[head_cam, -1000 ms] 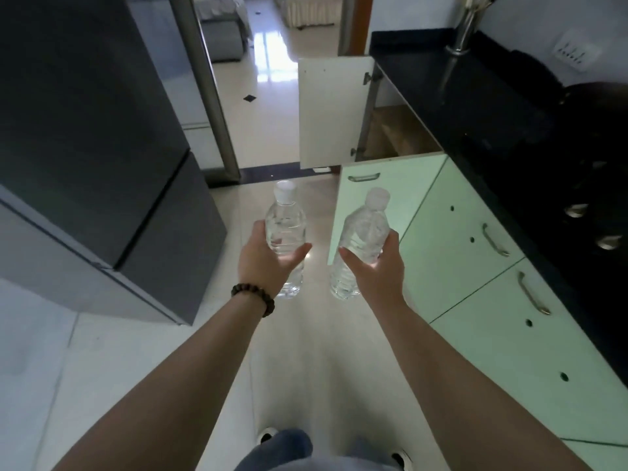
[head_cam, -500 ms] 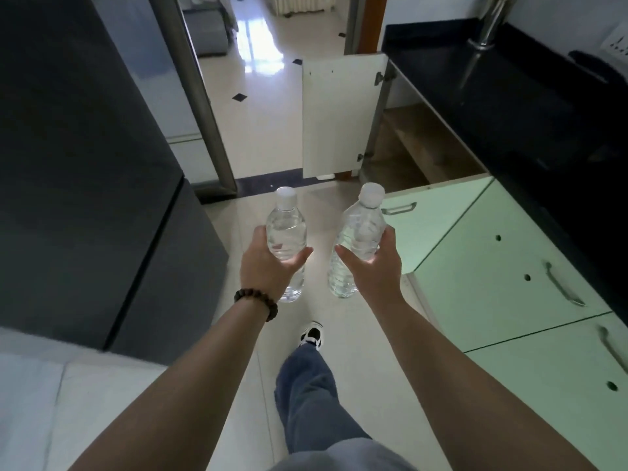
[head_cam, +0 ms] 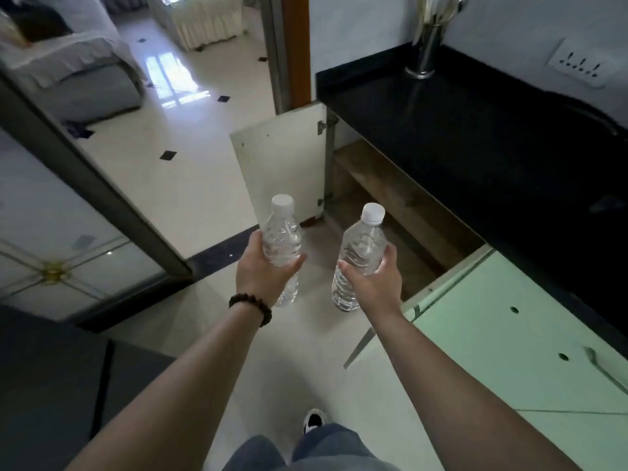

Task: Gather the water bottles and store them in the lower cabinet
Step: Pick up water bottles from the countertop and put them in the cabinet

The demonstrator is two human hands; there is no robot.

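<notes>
Off to my right runs a black countertop (head_cam: 475, 137), and at its far end stands a shiny metal holder (head_cam: 424, 52) with utensils poking out of the top. A white socket plate (head_cam: 582, 64) sits on the wall behind it. Below the counter I see pale green cabinet fronts (head_cam: 503, 338) with a metal handle (head_cam: 608, 372) and a few small round holes. The floor (head_cam: 190, 185) is glossy cream tile set with small dark diamonds, bright with window glare farther off. A grey sofa (head_cam: 78, 73) sits at the upper left, and a cream skirted piece of furniture (head_cam: 207, 22) stands beyond it. A dark appliance (head_cam: 51, 385) fills my lower left.
</notes>
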